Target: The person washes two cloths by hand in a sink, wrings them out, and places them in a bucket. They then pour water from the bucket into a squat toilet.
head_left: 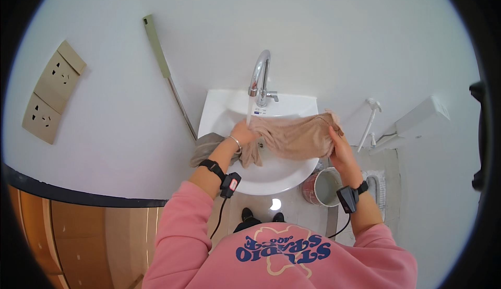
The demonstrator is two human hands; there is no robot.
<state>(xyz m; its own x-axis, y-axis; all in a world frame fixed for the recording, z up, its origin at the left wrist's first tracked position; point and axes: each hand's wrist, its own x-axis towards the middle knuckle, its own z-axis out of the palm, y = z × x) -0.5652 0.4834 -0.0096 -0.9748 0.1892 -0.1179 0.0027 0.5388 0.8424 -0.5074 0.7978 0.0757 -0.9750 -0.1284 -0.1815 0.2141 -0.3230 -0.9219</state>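
Note:
A wet pinkish-beige cloth (295,136) is stretched across a white ceramic washbasin (274,179). My left hand (244,133) grips its bunched left end right under the chrome faucet (260,74), from which water runs. At the basin's right rim my right hand (341,150) holds the other end, thumb in front of the cloth. A grey cloth (207,148) lies over the basin's left rim, beside my left wrist. The drain (261,145) shows between the folds.
Right of the basin, on the floor, stands a bucket (323,187) with greyish water, with a squat toilet (375,189) beyond. A green-handled pole (157,48) leans at the left wall near the socket panels (54,93). A white cistern (422,119) hangs on the right wall.

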